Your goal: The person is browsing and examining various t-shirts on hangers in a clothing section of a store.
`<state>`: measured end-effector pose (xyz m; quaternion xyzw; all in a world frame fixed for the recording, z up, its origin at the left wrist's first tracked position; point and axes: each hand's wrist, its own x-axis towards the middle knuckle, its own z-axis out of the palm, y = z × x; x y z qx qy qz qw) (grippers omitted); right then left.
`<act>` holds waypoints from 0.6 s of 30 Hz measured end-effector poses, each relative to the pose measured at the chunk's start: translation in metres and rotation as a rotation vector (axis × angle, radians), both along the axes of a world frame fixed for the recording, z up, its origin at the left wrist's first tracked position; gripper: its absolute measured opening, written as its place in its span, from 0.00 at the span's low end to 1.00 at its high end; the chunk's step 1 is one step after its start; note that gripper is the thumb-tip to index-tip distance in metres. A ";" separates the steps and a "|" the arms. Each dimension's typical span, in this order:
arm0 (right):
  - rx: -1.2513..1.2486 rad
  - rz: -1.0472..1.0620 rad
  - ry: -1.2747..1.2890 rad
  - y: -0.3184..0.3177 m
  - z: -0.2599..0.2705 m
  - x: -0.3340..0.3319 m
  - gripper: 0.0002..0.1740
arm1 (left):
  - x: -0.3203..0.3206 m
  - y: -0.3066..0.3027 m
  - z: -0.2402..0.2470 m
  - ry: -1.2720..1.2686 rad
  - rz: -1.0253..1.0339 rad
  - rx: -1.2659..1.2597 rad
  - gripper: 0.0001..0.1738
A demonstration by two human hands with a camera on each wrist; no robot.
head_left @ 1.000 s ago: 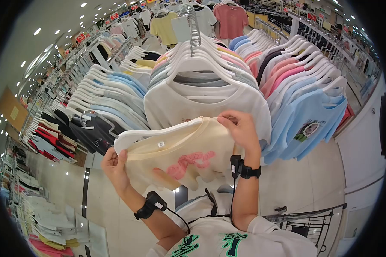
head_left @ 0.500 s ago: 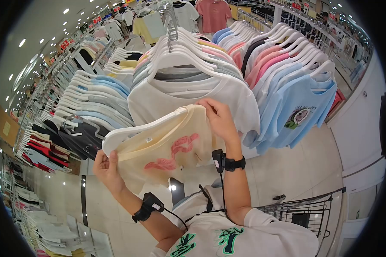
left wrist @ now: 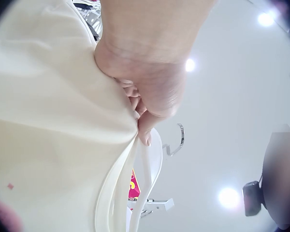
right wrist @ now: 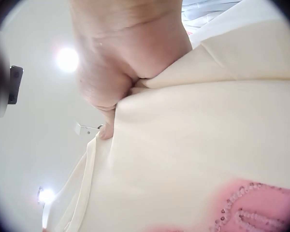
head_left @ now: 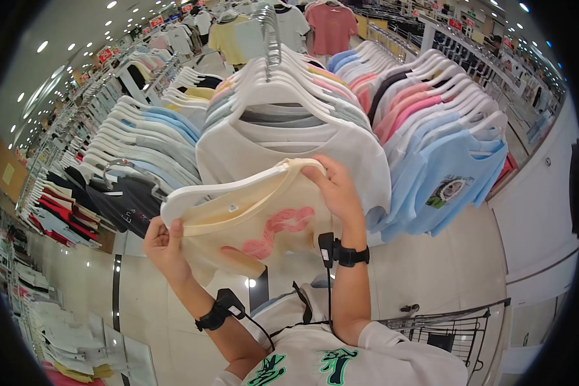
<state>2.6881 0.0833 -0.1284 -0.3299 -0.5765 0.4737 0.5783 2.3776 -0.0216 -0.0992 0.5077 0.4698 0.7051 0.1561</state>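
A cream T-shirt (head_left: 206,239) with a pink print (head_left: 276,231) is held up in front of the body in the head view. A white hanger (head_left: 212,191) runs along the inside of its neckline. My left hand (head_left: 166,249) grips the shoulder at the hanger's left end, the thumb in front. With the right hand (head_left: 338,193) I pinch the other shoulder close to the neckline. Both wrist views show cloth folding at the fingers, some of which hide behind it. Beside the left thumb, a metal hook (left wrist: 176,140) shows in the left wrist view.
Directly behind hangs a white T-shirt (head_left: 289,151) at the front of a packed rack. Light blue shirts (head_left: 453,174) hang to the right, a dark shirt (head_left: 132,209) to the left. A black wire cart (head_left: 447,334) stands at lower right on the tiled floor (head_left: 424,276).
My right hand has shifted left along the T-shirt's shoulder, nearer the neckline, and the hands are slightly closer together. The left hand keeps its grip. The head view has swung a little.
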 end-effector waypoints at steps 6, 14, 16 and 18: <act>-0.081 0.030 -0.113 -0.001 -0.008 0.019 0.14 | -0.015 -0.001 -0.010 0.007 0.024 -0.006 0.07; -0.023 0.014 -0.095 0.003 -0.015 0.015 0.13 | -0.037 0.001 -0.026 -0.059 0.018 -0.003 0.08; 0.008 -0.044 -0.057 0.007 -0.019 0.008 0.14 | -0.038 0.001 -0.028 -0.053 0.030 -0.006 0.08; 0.008 -0.051 -0.039 0.009 -0.020 0.002 0.14 | -0.042 0.000 -0.029 -0.055 0.053 -0.009 0.09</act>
